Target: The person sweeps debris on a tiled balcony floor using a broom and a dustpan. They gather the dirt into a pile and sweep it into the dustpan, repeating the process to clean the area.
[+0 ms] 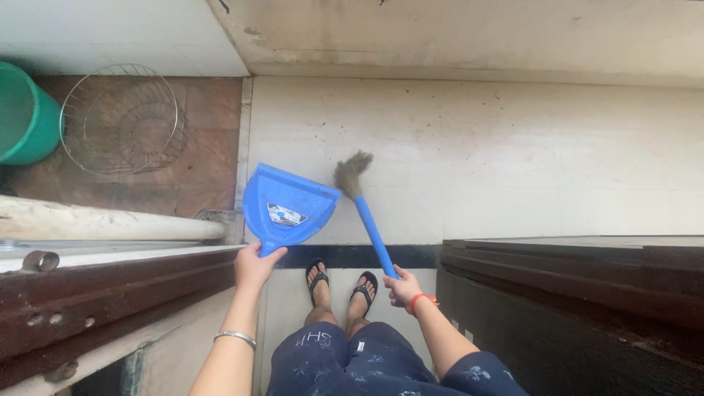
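Observation:
My left hand (254,268) grips the handle of a blue dustpan (287,207), which is held out over the pale floor with its wide mouth pointing away and to the right. My right hand (405,288) is closed around the blue handle of a small broom (364,213). Its brown bristle head sits just right of the dustpan's rim, near the floor. Below are my two feet in black flip-flops (342,281) on a light tile behind a dark threshold strip.
A wire basket (121,119) and a green bucket (26,114) stand on brown tiles at the left. A dark wooden door frame (117,290) runs along the left and a dark door panel (572,293) along the right. A stained wall (469,33) rises beyond.

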